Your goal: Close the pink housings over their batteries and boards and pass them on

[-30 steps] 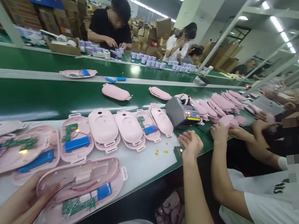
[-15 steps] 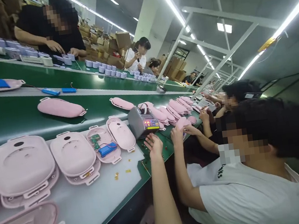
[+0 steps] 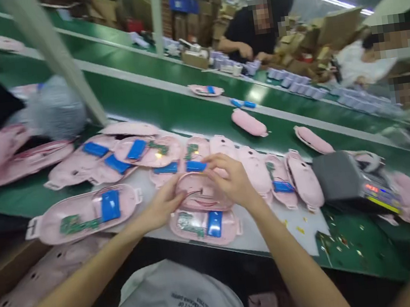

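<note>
The hollow, pale-pink oval plastic shell [image 3: 204,193] has a smooth curved wall and thin red wires [image 3: 208,203] inside. My left hand [image 3: 164,203] pinches its left rim; my right hand [image 3: 231,177] curls at its upper right edge, whether pinching I cannot tell. It is just behind a matching half [image 3: 230,229] with a blocky blue battery [image 3: 214,223].

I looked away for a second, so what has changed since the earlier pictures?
The right hand moved left, from beside the gray tape dispenser to the pink shell half in the left hand; its grip there is unclear. The dispenser stayed put.
</note>
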Motion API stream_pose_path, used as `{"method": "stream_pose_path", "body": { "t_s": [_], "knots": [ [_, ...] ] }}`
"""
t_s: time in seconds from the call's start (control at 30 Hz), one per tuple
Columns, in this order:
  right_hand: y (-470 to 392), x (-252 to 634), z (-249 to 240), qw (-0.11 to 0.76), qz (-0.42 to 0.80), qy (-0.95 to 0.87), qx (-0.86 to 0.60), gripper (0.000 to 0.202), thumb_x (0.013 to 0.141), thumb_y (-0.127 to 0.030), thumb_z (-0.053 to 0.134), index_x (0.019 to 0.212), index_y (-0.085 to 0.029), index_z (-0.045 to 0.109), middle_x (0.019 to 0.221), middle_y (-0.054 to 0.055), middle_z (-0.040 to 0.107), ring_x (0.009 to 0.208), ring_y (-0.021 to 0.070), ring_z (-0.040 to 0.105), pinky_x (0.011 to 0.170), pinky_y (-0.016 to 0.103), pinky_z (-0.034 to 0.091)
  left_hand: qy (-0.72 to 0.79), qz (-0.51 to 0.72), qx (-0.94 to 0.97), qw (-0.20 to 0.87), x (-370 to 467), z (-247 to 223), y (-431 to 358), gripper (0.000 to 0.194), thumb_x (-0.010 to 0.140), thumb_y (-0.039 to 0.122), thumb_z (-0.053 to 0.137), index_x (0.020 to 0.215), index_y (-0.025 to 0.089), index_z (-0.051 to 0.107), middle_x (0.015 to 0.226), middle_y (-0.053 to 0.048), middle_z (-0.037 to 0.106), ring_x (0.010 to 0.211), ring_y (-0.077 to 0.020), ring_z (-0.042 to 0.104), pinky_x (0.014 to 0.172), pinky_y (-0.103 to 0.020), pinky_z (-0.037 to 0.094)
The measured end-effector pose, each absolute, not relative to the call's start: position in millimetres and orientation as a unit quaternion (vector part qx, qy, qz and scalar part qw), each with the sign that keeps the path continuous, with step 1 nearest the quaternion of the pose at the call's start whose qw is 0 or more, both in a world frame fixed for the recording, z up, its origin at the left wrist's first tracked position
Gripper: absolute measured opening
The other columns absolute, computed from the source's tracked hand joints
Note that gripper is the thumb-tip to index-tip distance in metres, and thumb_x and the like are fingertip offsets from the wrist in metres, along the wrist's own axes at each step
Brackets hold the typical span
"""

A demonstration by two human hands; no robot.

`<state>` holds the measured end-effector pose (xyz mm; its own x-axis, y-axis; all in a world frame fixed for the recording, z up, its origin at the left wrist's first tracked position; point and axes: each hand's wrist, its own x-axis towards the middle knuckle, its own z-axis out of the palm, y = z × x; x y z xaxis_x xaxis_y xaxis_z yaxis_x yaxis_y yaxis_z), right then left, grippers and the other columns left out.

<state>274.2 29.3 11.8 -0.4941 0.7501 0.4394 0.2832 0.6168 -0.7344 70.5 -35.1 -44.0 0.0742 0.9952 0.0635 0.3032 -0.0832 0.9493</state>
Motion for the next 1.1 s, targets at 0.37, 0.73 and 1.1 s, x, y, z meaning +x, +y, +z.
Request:
{"method": "stream_pose_path", "body": {
  "t_s": [0.37, 0.73, 1.1],
  "knots": [
    [22.3, 256.9, 2.7, 0.235, 0.223, -0.884, -0.337, 0.022, 0.097, -0.033, 0.056, 0.084, -0.023, 0.072, 0.117, 0.007, 0.066, 0.109, 0.0232, 0.062, 0.095, 0.041, 0.049, 0.467, 0.498, 0.571, 0.456, 83.8, -45.1, -37.5, 0.029, 0.092, 0.028, 0.049, 0.116, 0.016, 0.059, 0.112, -0.007, 0.067, 0.105, -0.0247, 0.063, 0.095, -0.035, 0.051],
    [13.6, 250.8, -7.2, 0.229, 0.126, -0.899, -0.352, 0.018, 0.096, -0.030, 0.058, 0.084, -0.023, 0.071, 0.106, 0.006, 0.066, 0.101, 0.0228, 0.060, 0.089, 0.039, 0.047, 0.451, 0.510, 0.558, 0.475, 84.0, -53.2, -35.1, 0.025, 0.095, 0.027, 0.048, 0.115, 0.016, 0.057, 0.113, -0.009, 0.066, 0.106, -0.0254, 0.062, 0.094, -0.038, 0.049],
    [23.2, 246.5, 10.7, 0.202, 0.118, -0.811, -0.536, 0.042, 0.069, -0.054, 0.074, 0.064, -0.022, 0.048, 0.063, 0.000, 0.058, 0.059, 0.0178, 0.051, 0.059, 0.031, 0.037, 0.485, 0.499, 0.548, 0.464, 82.4, -55.0, -45.3, 0.030, 0.087, 0.015, 0.045, 0.114, 0.017, 0.058, 0.099, -0.004, 0.065, 0.096, -0.0224, 0.062, 0.084, -0.032, 0.051]
  ]
}}
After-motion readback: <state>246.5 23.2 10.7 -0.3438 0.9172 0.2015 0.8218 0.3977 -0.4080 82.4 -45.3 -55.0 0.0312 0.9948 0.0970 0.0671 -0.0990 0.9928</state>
